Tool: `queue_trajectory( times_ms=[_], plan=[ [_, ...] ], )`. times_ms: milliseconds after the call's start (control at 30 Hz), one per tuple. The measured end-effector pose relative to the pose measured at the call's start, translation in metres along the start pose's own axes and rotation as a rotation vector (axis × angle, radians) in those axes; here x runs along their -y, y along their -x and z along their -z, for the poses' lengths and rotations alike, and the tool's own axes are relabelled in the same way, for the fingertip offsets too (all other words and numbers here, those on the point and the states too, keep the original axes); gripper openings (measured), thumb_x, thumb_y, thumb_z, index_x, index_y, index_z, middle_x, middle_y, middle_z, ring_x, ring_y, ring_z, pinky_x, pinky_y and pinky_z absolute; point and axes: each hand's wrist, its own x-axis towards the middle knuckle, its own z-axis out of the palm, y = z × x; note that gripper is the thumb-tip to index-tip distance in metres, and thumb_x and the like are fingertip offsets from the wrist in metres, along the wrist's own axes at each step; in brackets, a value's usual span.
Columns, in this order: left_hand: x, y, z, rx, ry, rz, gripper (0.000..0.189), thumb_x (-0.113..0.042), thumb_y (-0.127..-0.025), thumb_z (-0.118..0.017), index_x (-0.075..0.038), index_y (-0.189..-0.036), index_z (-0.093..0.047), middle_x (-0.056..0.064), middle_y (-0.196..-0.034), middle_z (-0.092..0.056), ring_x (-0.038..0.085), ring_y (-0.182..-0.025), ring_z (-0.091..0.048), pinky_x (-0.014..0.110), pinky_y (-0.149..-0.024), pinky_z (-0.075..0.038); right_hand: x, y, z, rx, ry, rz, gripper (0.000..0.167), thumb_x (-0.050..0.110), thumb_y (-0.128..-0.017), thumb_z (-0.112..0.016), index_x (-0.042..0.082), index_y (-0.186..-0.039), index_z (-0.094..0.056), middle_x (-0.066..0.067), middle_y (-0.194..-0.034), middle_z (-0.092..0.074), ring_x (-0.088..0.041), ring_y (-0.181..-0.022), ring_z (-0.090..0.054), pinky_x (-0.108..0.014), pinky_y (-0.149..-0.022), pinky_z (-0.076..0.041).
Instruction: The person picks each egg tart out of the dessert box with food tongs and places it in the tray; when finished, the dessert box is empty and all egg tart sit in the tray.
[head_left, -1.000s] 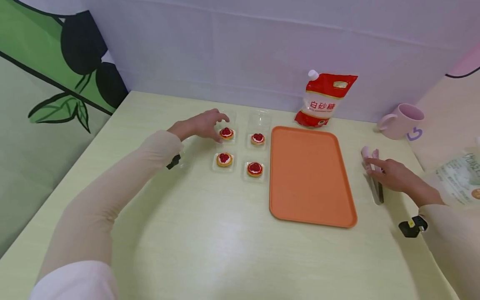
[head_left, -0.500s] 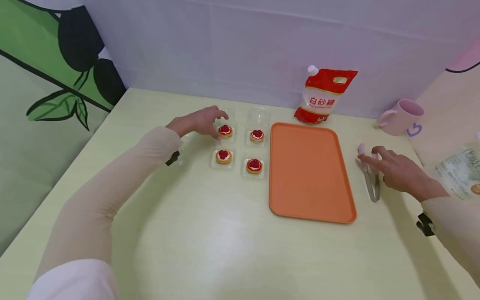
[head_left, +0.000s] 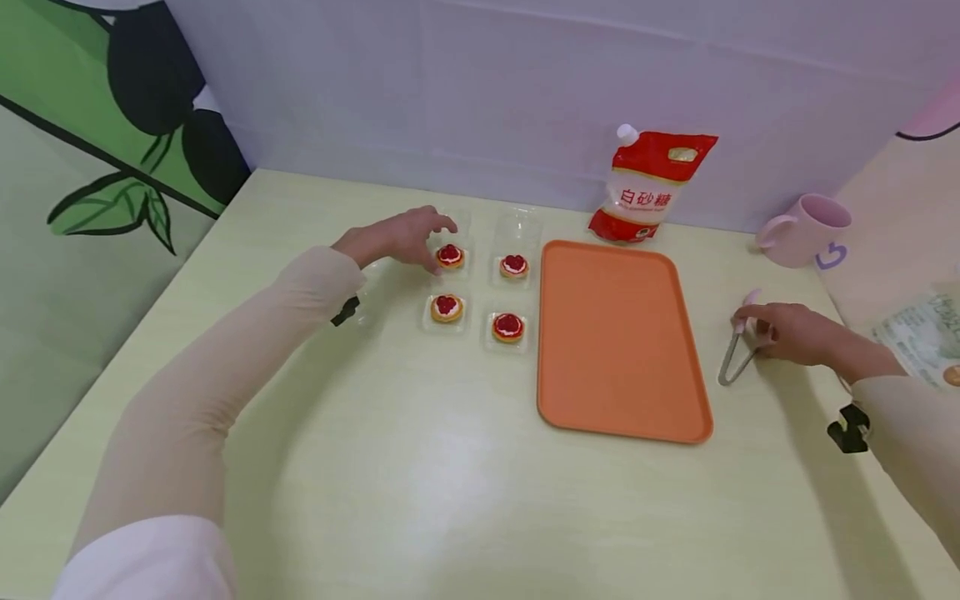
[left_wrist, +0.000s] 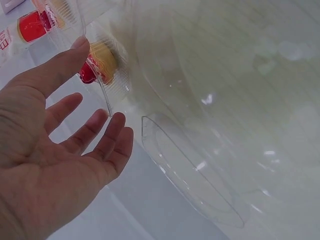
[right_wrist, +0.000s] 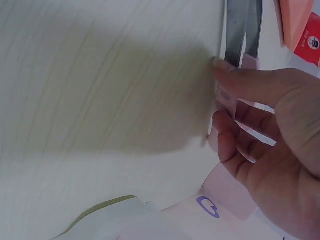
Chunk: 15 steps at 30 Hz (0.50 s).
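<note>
We pinch the tongs [right_wrist: 236,30] with our right hand [head_left: 798,333].
Our left hand [head_left: 401,237] spreads wide beside a tart [head_left: 450,256] in its clear box [head_left: 466,267].

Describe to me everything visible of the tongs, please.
The tongs have two narrow grey arms, metal by their look, with pale pink ends. The arms spread in a V, joined at the near bend. They are right of the orange tray; the right hand holds them at the pink part. Whether they touch the table is unclear.
</note>
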Motion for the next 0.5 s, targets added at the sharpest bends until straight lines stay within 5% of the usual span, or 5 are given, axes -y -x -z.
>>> queue_trajectory(
  times_ms=[233,500],
  plan=[
    [0.002,0.001,0.002,-0.012,0.007,-0.004,0.073,-0.02,-0.086,-0.078,-0.009,-0.148,-0.042,0.021,-0.146,-0.041,0.038,-0.135,-0.04,0.052,-0.114,-0.036,0.0,0.0,0.005,0.02,-0.006,-0.07,0.051,-0.001,-0.079,-0.077,-0.008,-0.126,-0.057,-0.011,-0.091,-0.066,-0.027,-0.084,-0.063,-0.048,-0.078,-0.054],
    [0.0,0.003,0.001,-0.017,0.012,-0.008,0.073,-0.018,-0.085,-0.079,-0.007,-0.147,-0.042,0.021,-0.145,-0.042,0.038,-0.135,-0.041,0.052,-0.113,-0.037,0.004,-0.002,-0.008,-0.067,0.373,0.055,0.03,-0.008,-0.079,-0.071,0.01,-0.097,-0.055,-0.003,-0.074,-0.065,-0.025,-0.065,-0.061,-0.046,-0.054,-0.052]
  ],
)
